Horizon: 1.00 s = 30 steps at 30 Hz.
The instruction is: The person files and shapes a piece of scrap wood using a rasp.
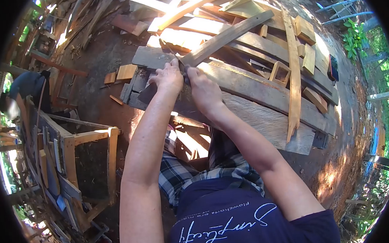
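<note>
My left hand [168, 78] is bent over the left end of the plank bench, its fingers curled on something mostly hidden beneath them. Close beside it, my right hand [203, 88] is closed in a fist around a dark part that I cannot make out. A thin, narrow strip [168, 47] sticks out beyond the hands. Under my left wrist shows a dark, flat, pointed piece [147, 94], perhaps a blade. A grey-brown wooden board [227, 38] lies slantwise, its near end by my right knuckles. The weathered bench planks [262, 86] run off to the right.
Offcuts and a long split slat [293, 80] lie over the bench, with a small wooden frame [280, 73] and a phone [333, 67] at the right. Wood blocks [126, 72] are on the left. A wooden frame structure [91, 137] stands on the ground to my left.
</note>
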{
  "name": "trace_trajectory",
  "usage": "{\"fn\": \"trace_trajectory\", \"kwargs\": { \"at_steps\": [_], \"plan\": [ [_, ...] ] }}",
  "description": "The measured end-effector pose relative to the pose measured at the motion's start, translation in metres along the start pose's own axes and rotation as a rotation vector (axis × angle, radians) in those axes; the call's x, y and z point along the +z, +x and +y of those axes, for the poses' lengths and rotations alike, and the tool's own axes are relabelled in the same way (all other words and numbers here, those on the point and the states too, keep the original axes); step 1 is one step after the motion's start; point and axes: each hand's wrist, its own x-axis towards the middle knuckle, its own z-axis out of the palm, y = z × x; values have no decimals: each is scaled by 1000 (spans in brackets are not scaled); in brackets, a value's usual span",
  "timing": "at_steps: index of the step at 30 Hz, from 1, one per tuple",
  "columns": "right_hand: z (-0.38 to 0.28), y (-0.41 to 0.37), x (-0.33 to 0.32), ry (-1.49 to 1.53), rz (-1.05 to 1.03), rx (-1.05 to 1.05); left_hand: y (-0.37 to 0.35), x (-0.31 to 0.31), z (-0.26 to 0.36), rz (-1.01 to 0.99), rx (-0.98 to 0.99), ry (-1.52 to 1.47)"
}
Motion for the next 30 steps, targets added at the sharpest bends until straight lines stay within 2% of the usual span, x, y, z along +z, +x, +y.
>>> {"fn": "trace_trajectory", "kwargs": {
  "at_steps": [4,8,12,13,17,19,20,22,23,27,29,30],
  "plan": [
    [7,-9,-4,14,73,-81,-4,-1,-3,27,41,-10],
    [11,-41,-21,-107,-20,-12,-2,-1,-10,59,89,-93],
    [-5,8,4,-74,49,-35,5,4,-14,57,131,-84],
    [-4,15,3,-70,3,-45,5,4,-13,59,137,-76],
    [8,-17,-14,-38,51,-97,-2,-2,-11,62,130,-72],
    [4,-25,-27,-116,-149,49,0,0,-12,44,113,-74],
    [5,-21,-19,-113,-156,56,3,1,-13,33,124,-83],
    [2,3,1,44,92,-79,4,3,-12,26,149,-79],
    [-8,15,-6,3,6,-30,5,2,-12,41,139,-79],
    [-1,-2,-14,42,103,-113,-1,-1,-11,49,114,-68],
    [2,-26,-32,-94,-214,89,1,-4,-10,43,119,-80],
    [0,-25,-34,-98,-225,84,0,-1,-10,26,120,-82]
  ]
}}
